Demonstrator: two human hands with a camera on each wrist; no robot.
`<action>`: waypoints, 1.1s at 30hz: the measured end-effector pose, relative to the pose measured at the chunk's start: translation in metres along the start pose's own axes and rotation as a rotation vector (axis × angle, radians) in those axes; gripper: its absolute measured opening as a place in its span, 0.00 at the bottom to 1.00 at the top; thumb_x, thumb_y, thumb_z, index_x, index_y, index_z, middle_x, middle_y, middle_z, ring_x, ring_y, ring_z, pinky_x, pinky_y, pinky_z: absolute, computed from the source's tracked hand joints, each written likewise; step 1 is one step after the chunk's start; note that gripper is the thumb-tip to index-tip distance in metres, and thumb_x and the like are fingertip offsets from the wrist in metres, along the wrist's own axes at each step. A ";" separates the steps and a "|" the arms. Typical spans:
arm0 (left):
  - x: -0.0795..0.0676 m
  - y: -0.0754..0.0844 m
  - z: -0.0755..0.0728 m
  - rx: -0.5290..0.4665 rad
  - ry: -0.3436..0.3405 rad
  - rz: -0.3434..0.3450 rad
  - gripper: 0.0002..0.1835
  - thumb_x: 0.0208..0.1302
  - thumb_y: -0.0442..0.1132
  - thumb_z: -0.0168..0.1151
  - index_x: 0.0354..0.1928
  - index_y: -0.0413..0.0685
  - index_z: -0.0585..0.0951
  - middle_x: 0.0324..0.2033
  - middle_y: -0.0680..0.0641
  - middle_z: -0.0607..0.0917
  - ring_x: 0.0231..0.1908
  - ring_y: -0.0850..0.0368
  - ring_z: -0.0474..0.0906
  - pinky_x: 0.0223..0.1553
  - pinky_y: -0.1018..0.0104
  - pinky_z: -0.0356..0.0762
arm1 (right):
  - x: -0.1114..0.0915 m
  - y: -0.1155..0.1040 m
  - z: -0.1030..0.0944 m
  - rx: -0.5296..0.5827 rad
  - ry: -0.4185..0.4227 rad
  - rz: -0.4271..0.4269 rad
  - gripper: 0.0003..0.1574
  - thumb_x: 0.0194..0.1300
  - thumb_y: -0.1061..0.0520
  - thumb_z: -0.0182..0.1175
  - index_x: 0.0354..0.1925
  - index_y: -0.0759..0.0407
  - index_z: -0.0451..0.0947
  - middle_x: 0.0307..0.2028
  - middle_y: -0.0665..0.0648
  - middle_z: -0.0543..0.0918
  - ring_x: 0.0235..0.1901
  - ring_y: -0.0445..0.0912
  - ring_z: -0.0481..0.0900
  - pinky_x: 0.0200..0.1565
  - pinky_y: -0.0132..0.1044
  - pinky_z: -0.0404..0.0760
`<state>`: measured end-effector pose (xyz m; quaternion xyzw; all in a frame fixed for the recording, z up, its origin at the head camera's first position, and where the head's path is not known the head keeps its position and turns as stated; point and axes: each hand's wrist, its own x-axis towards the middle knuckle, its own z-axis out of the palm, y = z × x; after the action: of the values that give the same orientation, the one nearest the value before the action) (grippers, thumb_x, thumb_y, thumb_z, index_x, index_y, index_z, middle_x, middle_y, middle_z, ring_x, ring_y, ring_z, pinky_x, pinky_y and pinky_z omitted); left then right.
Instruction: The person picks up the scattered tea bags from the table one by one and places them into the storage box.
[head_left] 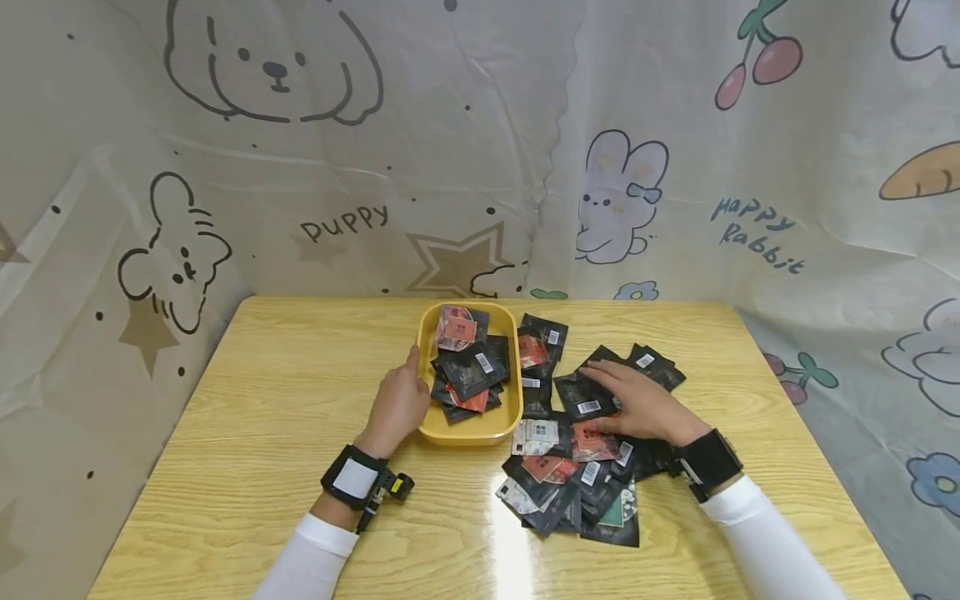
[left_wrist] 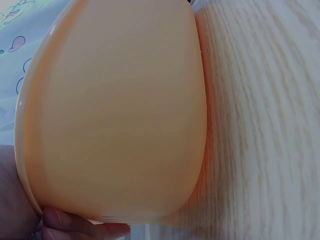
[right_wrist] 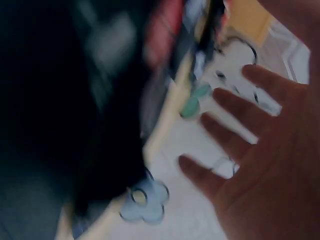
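Note:
A yellow tub (head_left: pixel 472 433) stands on the table with several black and red-labelled sachets (head_left: pixel 472 371) in it. At its left side, my left hand (head_left: pixel 397 400) holds the rim; in the left wrist view its fingers (left_wrist: pixel 75 225) lie against the outside of the tub wall (left_wrist: pixel 125 115). Over the loose pile of flat sachets (head_left: pixel 592 475) on the right, my right hand (head_left: pixel 641 402) spreads its fingers, the tips at the black sachets. The right wrist view shows those fingers (right_wrist: pixel 240 107) apart and fairly straight, with blurred dark sachets (right_wrist: pixel 160 35) beside them.
More sachets (head_left: pixel 543 333) lie close along the tub's right side, and a few (head_left: pixel 656 362) sit farther right at the back. The wood-grain table (head_left: pixel 300 375) meets a printed cloth (head_left: pixel 450 167) behind and at both sides.

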<state>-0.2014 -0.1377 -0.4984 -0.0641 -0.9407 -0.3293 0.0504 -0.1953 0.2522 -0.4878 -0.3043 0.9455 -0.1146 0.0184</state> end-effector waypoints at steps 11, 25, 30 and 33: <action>0.000 0.004 -0.001 -0.011 -0.016 -0.027 0.31 0.60 0.30 0.49 0.66 0.32 0.55 0.31 0.38 0.78 0.16 0.59 0.70 0.13 0.66 0.68 | 0.014 -0.003 0.019 -0.039 -0.052 0.045 0.45 0.56 0.33 0.58 0.66 0.50 0.61 0.63 0.60 0.64 0.61 0.59 0.58 0.55 0.61 0.61; 0.000 0.002 0.001 0.008 0.001 -0.013 0.31 0.59 0.29 0.49 0.66 0.32 0.56 0.26 0.41 0.77 0.15 0.58 0.69 0.13 0.65 0.67 | 0.022 0.001 0.001 -0.071 0.181 -0.054 0.24 0.64 0.62 0.54 0.58 0.51 0.71 0.49 0.55 0.79 0.47 0.49 0.75 0.45 0.50 0.75; 0.000 0.002 0.001 0.024 0.005 -0.008 0.31 0.58 0.29 0.49 0.65 0.31 0.56 0.29 0.38 0.78 0.17 0.57 0.70 0.14 0.65 0.67 | 0.031 -0.011 -0.029 -0.067 0.292 -0.038 0.27 0.66 0.62 0.52 0.62 0.52 0.66 0.53 0.58 0.76 0.49 0.53 0.74 0.45 0.52 0.75; 0.000 0.001 0.001 0.027 0.003 -0.009 0.31 0.58 0.29 0.49 0.65 0.30 0.56 0.31 0.37 0.79 0.18 0.57 0.70 0.14 0.65 0.67 | 0.043 -0.024 -0.050 -0.053 0.421 -0.103 0.27 0.68 0.60 0.49 0.64 0.52 0.64 0.55 0.58 0.74 0.52 0.52 0.72 0.48 0.52 0.73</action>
<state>-0.2016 -0.1364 -0.4981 -0.0587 -0.9453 -0.3168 0.0514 -0.2218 0.2187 -0.4320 -0.3219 0.9143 -0.1516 -0.1934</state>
